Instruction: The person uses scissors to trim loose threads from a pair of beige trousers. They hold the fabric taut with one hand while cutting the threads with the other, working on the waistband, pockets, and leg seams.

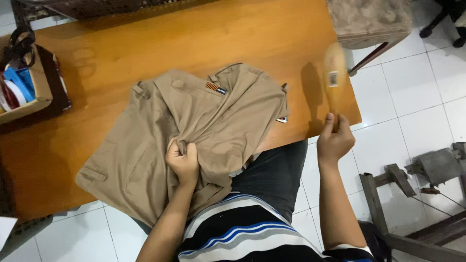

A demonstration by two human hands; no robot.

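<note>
Plainly, from the head view, the left hand (183, 161) is clenched into a bunch of the khaki trousers (194, 126), gathering the cloth into a knot of folds near the seat; the trousers lie spread on the orange wooden table (145, 48), their lower part hanging off the near edge onto the person's lap. The right hand (334, 140) is closed around the handle of a wooden brush (334, 77), raised upright beside the table's right corner and blurred, so its head is hard to read; a pale label shows on its back.

One risk, I judge, lies in the grip: the left fist holds only a pinch of cloth, and a pull could drag the overhanging garment further off the edge toward the white tiled floor (412, 97). The brush stands clear of the fabric and close to the corner; a swing could knock wood on wood. A cardboard box (34, 82) with tape rolls sits at the far left, well apart; a padded stool (369, 22) stands beyond the corner.
</note>
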